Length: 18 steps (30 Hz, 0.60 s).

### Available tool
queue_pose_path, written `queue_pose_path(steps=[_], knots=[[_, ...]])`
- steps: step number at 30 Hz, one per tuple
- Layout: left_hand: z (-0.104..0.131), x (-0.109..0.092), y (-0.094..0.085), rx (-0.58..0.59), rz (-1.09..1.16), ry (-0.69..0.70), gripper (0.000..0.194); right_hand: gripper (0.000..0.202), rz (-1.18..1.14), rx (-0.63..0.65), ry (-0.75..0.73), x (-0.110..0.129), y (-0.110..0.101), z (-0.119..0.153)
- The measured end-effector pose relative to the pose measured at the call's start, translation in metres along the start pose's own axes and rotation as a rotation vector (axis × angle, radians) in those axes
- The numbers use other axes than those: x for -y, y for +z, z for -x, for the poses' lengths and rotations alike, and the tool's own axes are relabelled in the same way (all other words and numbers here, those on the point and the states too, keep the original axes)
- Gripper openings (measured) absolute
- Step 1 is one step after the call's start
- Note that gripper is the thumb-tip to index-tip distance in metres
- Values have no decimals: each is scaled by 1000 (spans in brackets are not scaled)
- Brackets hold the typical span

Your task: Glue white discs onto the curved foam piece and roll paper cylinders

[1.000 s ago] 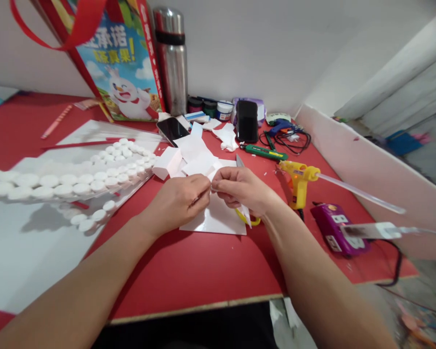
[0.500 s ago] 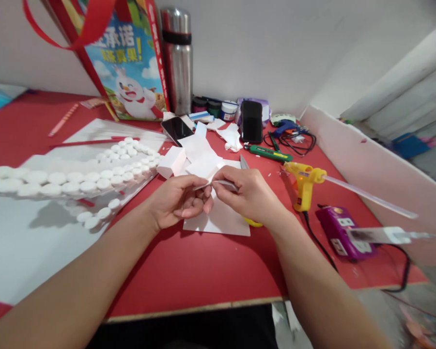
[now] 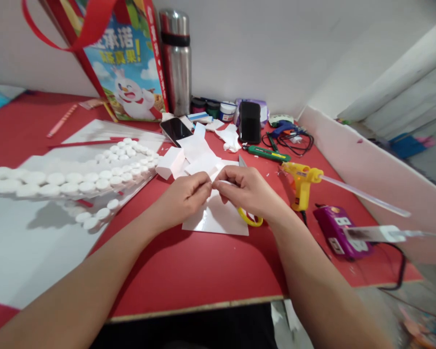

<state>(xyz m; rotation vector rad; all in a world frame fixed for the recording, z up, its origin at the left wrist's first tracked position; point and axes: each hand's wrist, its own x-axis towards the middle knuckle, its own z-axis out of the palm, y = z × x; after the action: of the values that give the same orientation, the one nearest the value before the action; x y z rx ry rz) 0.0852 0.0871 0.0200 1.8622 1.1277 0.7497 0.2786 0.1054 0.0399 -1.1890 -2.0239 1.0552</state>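
Observation:
My left hand [image 3: 192,194] is closed in a pinch, its fingertips meeting those of my right hand [image 3: 238,186]. Between the fingers of my right hand shows a thin strip of white paper [image 3: 225,182]. What my left fingers grip is hidden. Beneath both hands lies a white sheet [image 3: 218,218] on the red table [image 3: 203,271]. Scissors with yellow handles [image 3: 253,220] rest beside my right wrist, partly covered by it. Cut and folded white paper [image 3: 196,150] lies just beyond the hands.
White discs in rows [image 3: 69,183] stand at the left. A yellow glue gun [image 3: 302,186], a purple box [image 3: 343,232] and a green cutter [image 3: 267,153] are at the right. Behind are a phone [image 3: 176,130], a steel flask [image 3: 176,63] and a bag [image 3: 131,68].
My left hand has turned over, its back now facing up and its fingers curled in. More of the yellow scissor handles shows. The view has shifted slightly.

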Motion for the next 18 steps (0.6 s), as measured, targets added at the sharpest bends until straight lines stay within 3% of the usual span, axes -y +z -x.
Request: queue_pose_path(steps=[3, 6, 9, 14, 18], knots=[[1, -1, 4, -76, -323, 104, 20, 15, 6, -70, 3, -1, 7, -1], [2, -3, 5, -143, -404, 147, 17, 14, 10, -129, -44, 0, 12, -1], [2, -4, 3, -134, -55, 16, 23, 14, 66, -152, -128, 0, 12, 1], [-7, -1, -6, 183, 864, -441, 47, 11, 226, -193, -298, -4, 8, 2], [-10, -1, -10, 278, 1162, -553, 44, 16, 316, -141, -377, -5, 7, 3]])
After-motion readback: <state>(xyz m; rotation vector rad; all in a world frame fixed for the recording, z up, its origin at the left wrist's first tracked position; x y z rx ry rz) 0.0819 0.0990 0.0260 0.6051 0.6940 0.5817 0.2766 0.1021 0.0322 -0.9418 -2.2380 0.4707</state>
